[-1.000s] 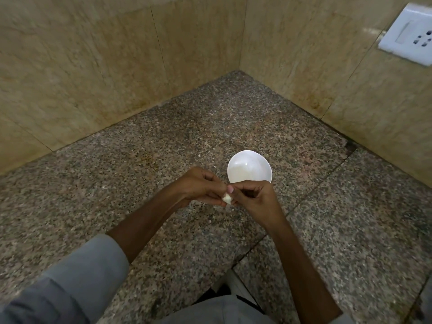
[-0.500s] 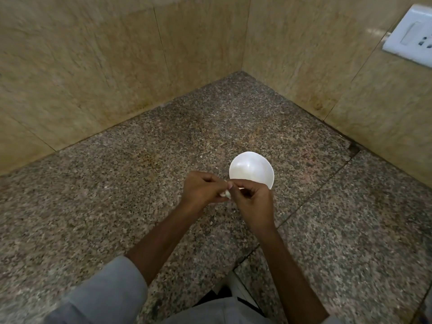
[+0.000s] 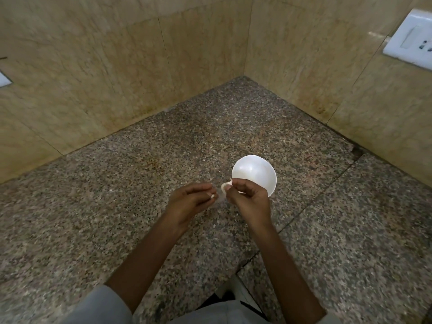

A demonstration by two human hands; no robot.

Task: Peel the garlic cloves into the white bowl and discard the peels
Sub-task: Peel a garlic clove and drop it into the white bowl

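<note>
A small white bowl (image 3: 254, 170) stands on the speckled granite counter (image 3: 117, 195), just beyond my right hand. My right hand (image 3: 247, 199) pinches a pale garlic clove (image 3: 225, 187) between thumb and fingertips, with a curl of papery skin sticking up from it. My left hand (image 3: 189, 202) is a short gap to the left, its fingers loosely curled, and a small white scrap of peel (image 3: 212, 196) shows at its fingertips. The inside of the bowl looks plain white; I cannot tell whether anything lies in it.
Two beige tiled walls meet in a corner (image 3: 244, 76) behind the counter. A white socket plate (image 3: 411, 40) is on the right wall. A seam (image 3: 311, 202) runs diagonally across the counter. The counter's front edge (image 3: 236, 277) lies near my body.
My hands were pressed together on the clove; now they have come apart, the left moving left with a bit of peel, the right keeping the clove. The camera view shifted slightly.
</note>
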